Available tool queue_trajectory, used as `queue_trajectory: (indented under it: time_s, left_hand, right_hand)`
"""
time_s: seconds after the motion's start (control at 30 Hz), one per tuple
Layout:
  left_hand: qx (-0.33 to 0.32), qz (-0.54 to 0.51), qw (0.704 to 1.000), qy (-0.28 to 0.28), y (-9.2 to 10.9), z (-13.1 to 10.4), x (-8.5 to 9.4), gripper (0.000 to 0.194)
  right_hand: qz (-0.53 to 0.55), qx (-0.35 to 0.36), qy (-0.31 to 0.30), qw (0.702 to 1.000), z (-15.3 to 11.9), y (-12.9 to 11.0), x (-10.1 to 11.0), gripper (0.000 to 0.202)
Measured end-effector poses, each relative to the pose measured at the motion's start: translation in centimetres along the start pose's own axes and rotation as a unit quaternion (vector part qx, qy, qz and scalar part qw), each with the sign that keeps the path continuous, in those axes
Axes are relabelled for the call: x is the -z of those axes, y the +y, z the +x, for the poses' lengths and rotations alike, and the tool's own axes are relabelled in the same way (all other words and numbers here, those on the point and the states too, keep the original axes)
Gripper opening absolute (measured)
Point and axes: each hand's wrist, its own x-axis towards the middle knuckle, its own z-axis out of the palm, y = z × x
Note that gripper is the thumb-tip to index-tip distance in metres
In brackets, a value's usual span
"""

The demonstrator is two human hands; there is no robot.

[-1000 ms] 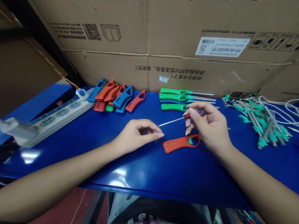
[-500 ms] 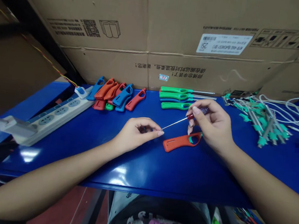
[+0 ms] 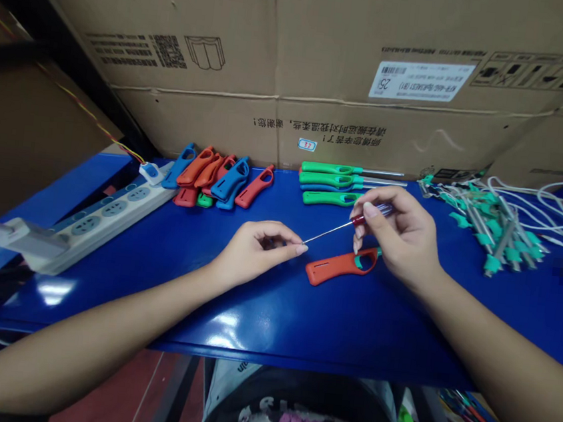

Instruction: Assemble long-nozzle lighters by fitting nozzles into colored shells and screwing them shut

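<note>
My right hand (image 3: 397, 230) is closed around the dark red and purple handle of a screwdriver (image 3: 330, 231), its thin shaft slanting down to the left. My left hand (image 3: 262, 249) pinches at the shaft's tip with thumb and fingers; any tiny part held there is too small to make out. Just below the shaft an orange lighter (image 3: 328, 270) lies on the blue table (image 3: 270, 317), its green trigger showing. Beyond my right hand, several green lighters (image 3: 330, 180) with metal rods lie side by side, one blue one among them.
Red, orange and blue lighter shells (image 3: 212, 177) are heaped at the back left, beside a white power strip (image 3: 109, 220). At the back right lie metal rods with green parts (image 3: 498, 227) and white cables (image 3: 554, 199). A cardboard wall (image 3: 211, 116) stands behind.
Both hands keep the same hold on the screwdriver and its tip. The view has shifted very slightly; nothing else has visibly moved.
</note>
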Motion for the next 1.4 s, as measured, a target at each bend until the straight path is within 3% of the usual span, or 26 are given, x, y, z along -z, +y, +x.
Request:
queue_trajectory:
  time_s: [0.23,0.43,0.67,0.77,0.9,1.07,1.23,1.4]
  left_hand:
    - [0.003,0.007,1.000,-0.003,0.0,0.0,0.0,0.022]
    - [-0.037,0.054,0.998,-0.008,-0.1,-0.1,0.0,0.016]
    - [-0.083,0.100,0.991,-0.040,-0.1,-0.4,-0.7,0.013]
    - [-0.090,0.110,0.988,-0.061,0.3,-0.5,-1.3,0.011]
    - [-0.099,0.106,0.986,-0.083,0.8,-0.5,-2.0,0.008]
    - [-0.090,0.101,0.987,-0.089,1.4,0.0,-2.5,0.007]
    - [-0.104,0.126,0.982,-0.098,1.9,0.6,-2.8,0.006]
    - [-0.110,0.091,0.986,-0.081,1.3,0.7,-3.2,0.007]
  right_hand:
    - [-0.001,0.002,-0.011,1.000,-0.1,0.0,0.1,0.021]
    - [-0.030,0.029,-0.035,0.999,-0.3,-0.1,0.0,0.017]
    - [-0.065,0.035,0.032,0.997,-0.9,-0.9,-0.9,0.042]
    - [-0.084,0.077,0.039,0.993,-1.1,-0.9,-1.3,0.038]
    - [-0.085,0.106,-0.029,0.990,-1.3,-0.6,-1.2,0.027]
    - [-0.091,0.102,-0.084,0.987,-1.4,-0.6,-0.4,0.035]
    - [-0.111,0.120,-0.063,0.985,-1.2,-0.6,-0.1,0.043]
    - [-0.147,0.141,-0.015,0.979,-1.1,-0.3,0.2,0.042]
